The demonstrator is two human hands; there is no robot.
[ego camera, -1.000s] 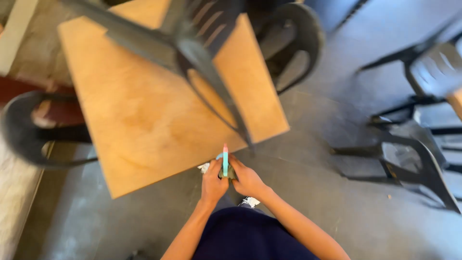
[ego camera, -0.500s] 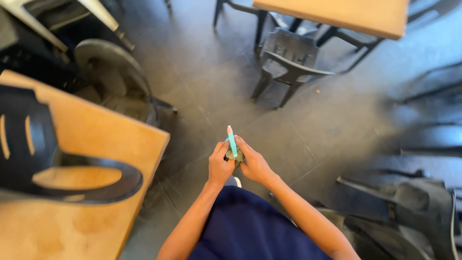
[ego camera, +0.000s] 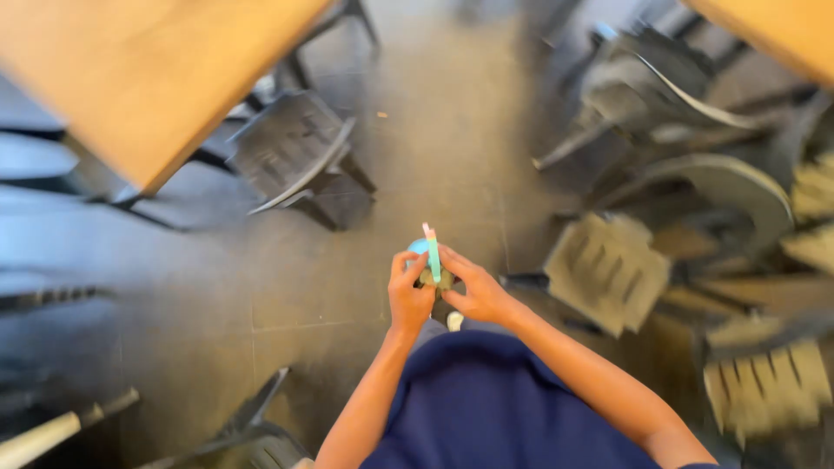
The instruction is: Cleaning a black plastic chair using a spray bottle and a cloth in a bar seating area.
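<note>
Close to the body, the left hand (ego camera: 408, 295) and right hand (ego camera: 476, 291) both grip a small teal and pink stick-like object (ego camera: 432, 252), held upright between them above the grey tiled floor (ego camera: 434, 130). Dark plastic chairs (ego camera: 300, 161) stand further out. A wooden table (ego camera: 148, 78) lies beyond at the upper left.

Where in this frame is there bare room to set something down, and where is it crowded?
Free: the wooden table top at upper left, and the floor strip between the dark chair and the piled chairs. The right side is crowded. Both the left hand and the right hand hold a small green object.
</note>
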